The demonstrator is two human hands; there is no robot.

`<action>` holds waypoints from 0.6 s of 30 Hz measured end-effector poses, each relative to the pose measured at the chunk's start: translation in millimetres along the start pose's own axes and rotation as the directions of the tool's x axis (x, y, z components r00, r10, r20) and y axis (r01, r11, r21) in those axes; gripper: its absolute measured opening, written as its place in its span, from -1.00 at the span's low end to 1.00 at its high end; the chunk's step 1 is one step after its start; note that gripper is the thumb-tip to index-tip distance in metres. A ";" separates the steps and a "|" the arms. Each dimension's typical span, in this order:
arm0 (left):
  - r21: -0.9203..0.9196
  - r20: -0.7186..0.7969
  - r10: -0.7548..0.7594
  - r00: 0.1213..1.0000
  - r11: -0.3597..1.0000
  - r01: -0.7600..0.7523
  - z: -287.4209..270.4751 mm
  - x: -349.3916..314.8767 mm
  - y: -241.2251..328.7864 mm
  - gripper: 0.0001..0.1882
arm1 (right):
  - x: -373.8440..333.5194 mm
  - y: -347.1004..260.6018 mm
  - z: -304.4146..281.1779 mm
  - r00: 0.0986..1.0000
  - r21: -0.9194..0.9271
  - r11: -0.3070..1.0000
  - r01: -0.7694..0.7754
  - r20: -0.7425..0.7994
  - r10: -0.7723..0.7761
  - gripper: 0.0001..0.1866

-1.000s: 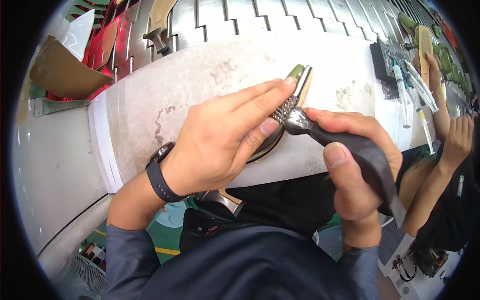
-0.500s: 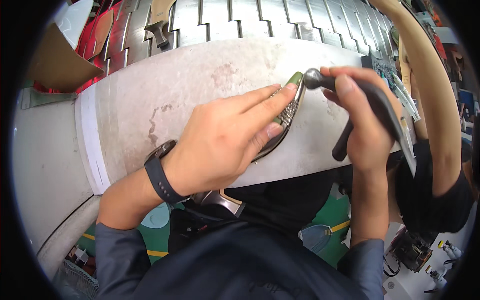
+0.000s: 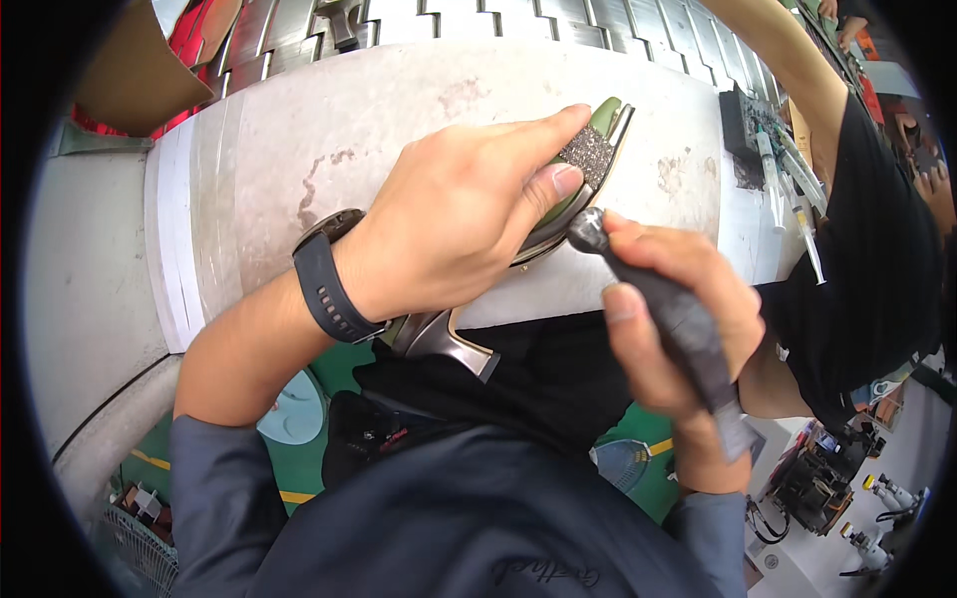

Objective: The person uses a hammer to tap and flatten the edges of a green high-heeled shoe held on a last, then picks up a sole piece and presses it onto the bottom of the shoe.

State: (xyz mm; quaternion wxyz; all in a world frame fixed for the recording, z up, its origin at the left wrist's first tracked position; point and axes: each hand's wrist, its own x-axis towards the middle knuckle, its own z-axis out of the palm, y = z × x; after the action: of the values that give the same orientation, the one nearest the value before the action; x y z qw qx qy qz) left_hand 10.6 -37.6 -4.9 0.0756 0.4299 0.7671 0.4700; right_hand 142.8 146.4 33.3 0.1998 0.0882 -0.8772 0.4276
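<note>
My left hand (image 3: 449, 214), with a dark watch at the wrist, grips a high-heeled shoe (image 3: 590, 154) and presses it on its side against the pale worktop (image 3: 389, 90). The shoe has a green part, a glittery grey band and a thin sole edge; its metallic heel (image 3: 454, 344) sticks out below my wrist, past the worktop's near edge. My palm hides the middle of the shoe. In my closed right hand (image 3: 723, 309) is a dark shoemaker's hammer (image 3: 673, 314), slightly blurred. Its round metal face is right by the sole edge; whether they touch I cannot tell.
A metal slat conveyor (image 3: 588, 20) runs along the far side, bearing a dark heeled item (image 3: 341, 22). On the right lie syringes (image 3: 770, 174) beside a black block (image 3: 743, 125), near another person's arm (image 3: 788, 50). A brown panel (image 3: 140, 85) stands at the far left.
The hammer has moved from the shoe's far tip toward me, down along the sole edge, with its head now turned more upright. My left hand and the shoe have shifted slightly away.
</note>
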 end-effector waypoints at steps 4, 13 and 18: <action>0.014 0.002 0.006 1.000 1.000 -0.006 -2.0 1.1 2.1 -0.55 | -28.5 -4.5 37.0 0.985 -0.041 0.998 0.051 -0.165 -0.057 -0.65; -0.107 -0.001 0.010 1.000 0.994 -0.010 -5.6 0.9 -23.4 -0.50 | -46.3 -28.0 60.5 0.968 0.418 0.885 -0.208 -0.040 0.246 -0.69; -0.018 0.082 -0.140 0.987 0.990 0.142 -16.4 -11.2 -9.1 -0.63 | -39.2 -1.9 49.5 0.968 -0.013 0.999 0.042 -0.247 -0.044 -0.63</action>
State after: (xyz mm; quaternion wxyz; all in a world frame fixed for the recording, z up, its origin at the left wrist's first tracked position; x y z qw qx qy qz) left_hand 3.6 -58.2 -6.3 0.1447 0.3923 0.7863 0.4550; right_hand 165.3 105.7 -9.5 0.3172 0.0522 -0.8450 0.4274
